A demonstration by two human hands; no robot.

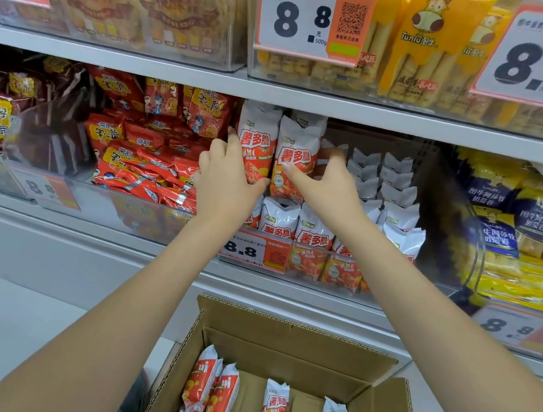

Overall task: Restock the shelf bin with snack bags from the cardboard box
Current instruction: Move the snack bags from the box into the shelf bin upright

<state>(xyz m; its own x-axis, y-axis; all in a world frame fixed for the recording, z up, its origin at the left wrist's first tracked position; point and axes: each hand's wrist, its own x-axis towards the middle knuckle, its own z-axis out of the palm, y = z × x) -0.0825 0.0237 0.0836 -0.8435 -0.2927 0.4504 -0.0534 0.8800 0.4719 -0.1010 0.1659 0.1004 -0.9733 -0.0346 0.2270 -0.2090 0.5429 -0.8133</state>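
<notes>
Two forearms are showing in the head view, entering from the lower left and lower right of the frame and ending in the left hand [223, 178] and the right hand [326, 182] at centre frame. Both arms are showing bare from the frame edges to the fingertips; no sleeve, cuff or glove is covering them. Neither wrist is carrying a watch, band or ring that can be made out. Fingernails are appearing short and unpainted. A sliver of dark grey clothing [130, 401] is showing at the bottom edge.
</notes>
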